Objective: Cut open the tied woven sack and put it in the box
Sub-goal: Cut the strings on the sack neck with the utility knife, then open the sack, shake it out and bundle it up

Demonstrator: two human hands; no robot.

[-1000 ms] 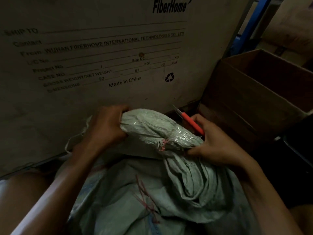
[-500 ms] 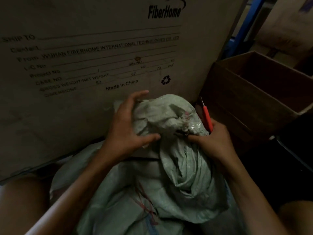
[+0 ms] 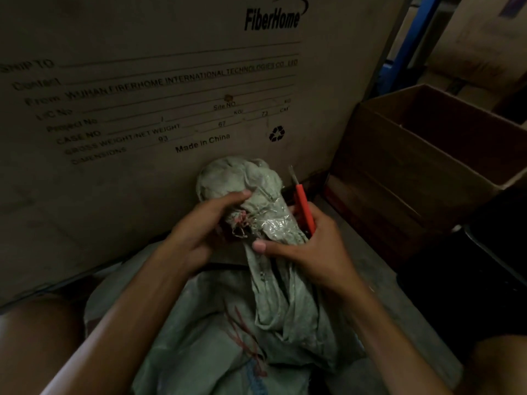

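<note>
A pale green woven sack (image 3: 273, 315) stands between my arms, its neck gathered upright and bound with clear tape and a frayed pink tie (image 3: 242, 222). The bunched top (image 3: 239, 175) bulges above the binding. My left hand (image 3: 199, 232) grips the neck from the left, fingers on the tie. My right hand (image 3: 310, 252) holds the neck from the right, thumb pressed on the fabric, and also clasps a red utility knife (image 3: 303, 203) whose blade points up. An open brown cardboard box (image 3: 399, 172) sits at the right.
A large printed FiberHome carton (image 3: 142, 95) stands as a wall directly behind the sack. A blue metal post (image 3: 410, 44) rises behind the open box. A dark object (image 3: 470, 266) lies at the right, below the box.
The sack's neck has been turned upright and twisted tighter. My left hand dropped from the bunched top to the tie. My right hand shifted with the knife, still at the neck's right side.
</note>
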